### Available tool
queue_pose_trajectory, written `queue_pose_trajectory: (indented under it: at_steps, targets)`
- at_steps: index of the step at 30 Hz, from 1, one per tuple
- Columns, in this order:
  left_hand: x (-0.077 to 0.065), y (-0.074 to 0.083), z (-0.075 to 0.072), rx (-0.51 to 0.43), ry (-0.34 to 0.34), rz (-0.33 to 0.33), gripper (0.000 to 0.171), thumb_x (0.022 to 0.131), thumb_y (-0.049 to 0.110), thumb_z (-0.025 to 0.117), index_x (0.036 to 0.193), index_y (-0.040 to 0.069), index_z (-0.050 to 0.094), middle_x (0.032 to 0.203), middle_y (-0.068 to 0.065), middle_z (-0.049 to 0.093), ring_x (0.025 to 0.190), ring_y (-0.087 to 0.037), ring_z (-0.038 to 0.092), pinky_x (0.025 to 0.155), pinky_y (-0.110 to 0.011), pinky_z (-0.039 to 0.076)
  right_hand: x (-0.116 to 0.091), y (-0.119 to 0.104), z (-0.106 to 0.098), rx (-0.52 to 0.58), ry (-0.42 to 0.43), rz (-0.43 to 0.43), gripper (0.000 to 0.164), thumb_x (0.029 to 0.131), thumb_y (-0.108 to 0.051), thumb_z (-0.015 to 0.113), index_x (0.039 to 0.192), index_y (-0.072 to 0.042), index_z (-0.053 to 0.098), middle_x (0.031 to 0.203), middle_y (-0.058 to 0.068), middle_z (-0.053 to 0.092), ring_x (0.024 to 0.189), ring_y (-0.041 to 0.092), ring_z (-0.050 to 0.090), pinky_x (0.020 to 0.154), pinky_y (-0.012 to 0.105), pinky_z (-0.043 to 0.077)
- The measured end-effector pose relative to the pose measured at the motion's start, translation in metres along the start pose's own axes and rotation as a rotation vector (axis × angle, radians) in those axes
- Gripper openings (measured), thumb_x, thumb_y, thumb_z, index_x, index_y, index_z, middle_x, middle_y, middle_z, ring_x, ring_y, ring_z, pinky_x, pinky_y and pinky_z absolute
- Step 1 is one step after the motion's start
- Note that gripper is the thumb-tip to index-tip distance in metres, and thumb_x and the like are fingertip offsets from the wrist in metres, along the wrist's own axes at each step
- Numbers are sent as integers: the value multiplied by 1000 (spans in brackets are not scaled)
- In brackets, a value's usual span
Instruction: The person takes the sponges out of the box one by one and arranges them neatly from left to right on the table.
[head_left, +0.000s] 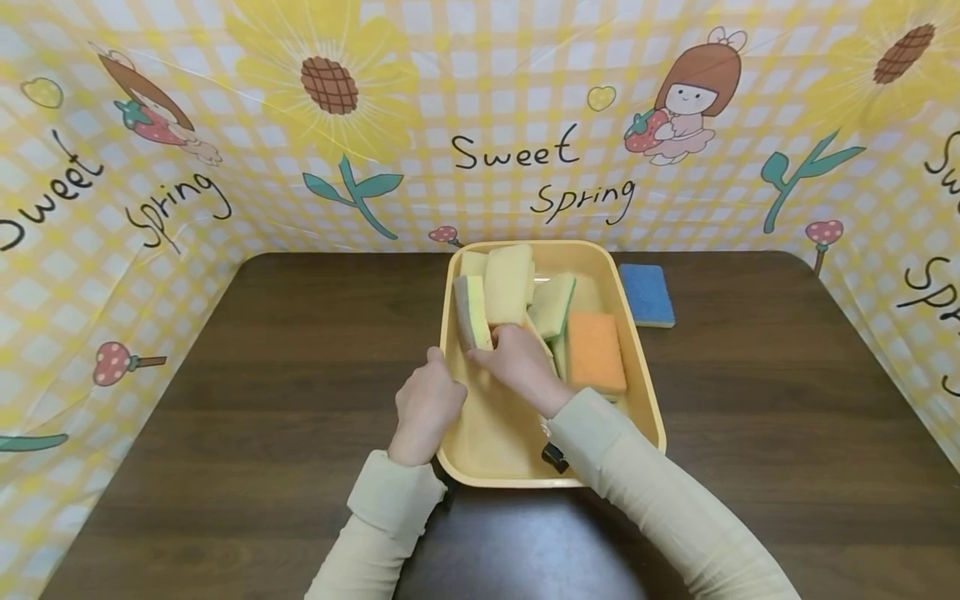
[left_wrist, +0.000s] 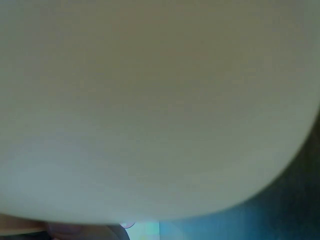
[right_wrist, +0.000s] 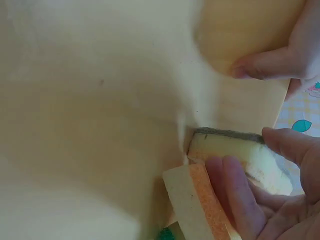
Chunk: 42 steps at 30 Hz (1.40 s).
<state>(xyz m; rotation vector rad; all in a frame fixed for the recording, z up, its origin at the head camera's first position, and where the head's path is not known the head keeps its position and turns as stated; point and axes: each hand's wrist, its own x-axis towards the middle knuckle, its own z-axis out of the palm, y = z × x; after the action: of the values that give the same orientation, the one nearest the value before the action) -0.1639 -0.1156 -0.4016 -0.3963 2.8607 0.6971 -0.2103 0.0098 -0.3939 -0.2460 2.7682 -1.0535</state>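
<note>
A pale yellow plastic basin [head_left: 491,442] stands on the table with several sponges inside. At its left wall, my left hand [head_left: 429,408] grips the rim, its thumb on the inner side in the right wrist view. My right hand [head_left: 521,367] reaches into the basin and pinches a grey-backed yellow sponge [right_wrist: 225,145] between thumb and fingers. That sponge stands on edge along the left wall. An orange-backed sponge [right_wrist: 192,195] lies against the right fingers. The left wrist view is mostly filled by the blurred, pale basin.
Toward the basin's back are cream sponges [head_left: 508,283]. A green-backed sponge [head_left: 553,304] leans mid-basin, and an orange sponge [head_left: 596,350] lies at the right wall. Outside, a blue sponge [head_left: 647,293] rests on the dark wooden table [head_left: 750,375]. A patterned cloth [head_left: 510,100] hangs around the table.
</note>
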Motion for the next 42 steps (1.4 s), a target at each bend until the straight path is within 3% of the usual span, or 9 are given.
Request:
queue_pose_trajectory:
  at_steps: [9, 16, 20, 28, 36, 40, 42]
  targets:
    - [-1, 1, -1, -3, 12, -7, 29, 82, 15, 53, 107, 2, 46, 82, -17, 64, 70, -30, 62, 56, -41, 43, 1, 0, -4, 63, 30, 58, 26, 80, -24, 69, 92, -4, 56, 78, 3, 52, 70, 16, 47, 61, 23, 37]
    - [-1, 1, 0, 1, 1, -13, 28, 83, 16, 52, 107, 3, 45, 82, -16, 63, 70, -28, 61, 56, -40, 43, 1, 1, -11, 87, 3, 78, 17, 77, -17, 65, 73, -10, 50, 66, -2, 44, 64, 14, 43, 56, 22, 34]
    - [-1, 1, 1, -3, 1, -11, 29, 83, 16, 53, 108, 2, 45, 81, -16, 63, 69, -27, 60, 56, -40, 42, 0, 2, -16, 95, -7, 84, 27, 75, -16, 63, 60, -15, 40, 54, -6, 34, 53, 10, 36, 50, 21, 29]
    - [-2, 2, 0, 0, 19, 3, 28, 82, 15, 52, 106, 2, 45, 82, -17, 63, 72, -31, 62, 57, -41, 44, -7, 3, -31, 117, -7, 81, 35, 76, -16, 57, 56, -16, 29, 51, -7, 20, 50, 8, 20, 48, 21, 20]
    - [-2, 1, 1, 0, 28, 14, 27, 81, 14, 51, 104, 1, 46, 83, -18, 64, 74, -32, 63, 57, -42, 44, -13, 8, -40, 197, -12, 52, 30, 77, -15, 57, 60, -15, 32, 56, -5, 24, 53, 9, 23, 51, 22, 23]
    - [-2, 1, 0, -2, 20, 11, 26, 82, 14, 51, 104, 1, 45, 81, -17, 63, 71, -31, 62, 56, -41, 43, -16, 9, -44, 233, 4, 60, 11, 78, -15, 53, 74, -10, 45, 67, -1, 36, 61, 11, 33, 56, 23, 28]
    - [-2, 1, 0, -1, 18, 8, 26, 82, 14, 51, 104, 1, 45, 81, -17, 63, 71, -31, 62, 56, -41, 43, -17, 9, -47, 247, 17, 78, 12, 79, -17, 52, 86, -7, 55, 76, 1, 48, 68, 13, 41, 59, 23, 33]
